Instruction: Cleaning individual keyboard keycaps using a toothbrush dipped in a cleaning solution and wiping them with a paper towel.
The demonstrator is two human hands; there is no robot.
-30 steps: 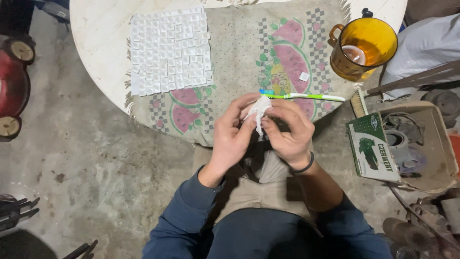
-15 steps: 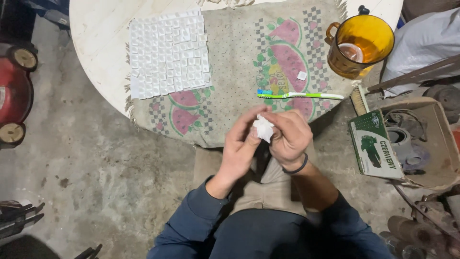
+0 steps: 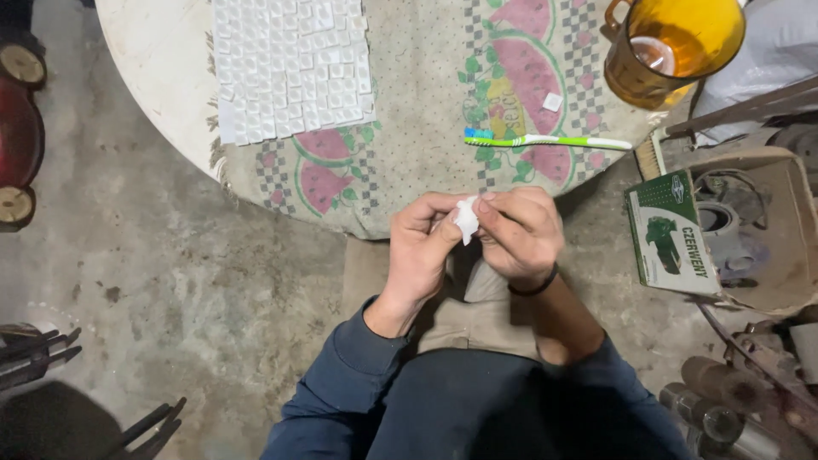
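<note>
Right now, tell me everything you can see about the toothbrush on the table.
The toothbrush is slim plastic, with a bright green handle bearing a white stripe and a blue and white bristle head at its left end. It lies flat and nearly level across the watermelon-print cloth, near the table's front edge, its handle end pointing toward the amber mug. Neither hand touches it; it lies just beyond them.

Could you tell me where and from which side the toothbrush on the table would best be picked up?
Probably by the toothbrush's bare green-and-white handle, near its middle, pinched from above across its width. It lies flat on the cloth, bristle head to the left, with open cloth along both long sides and the amber mug well clear.
</note>
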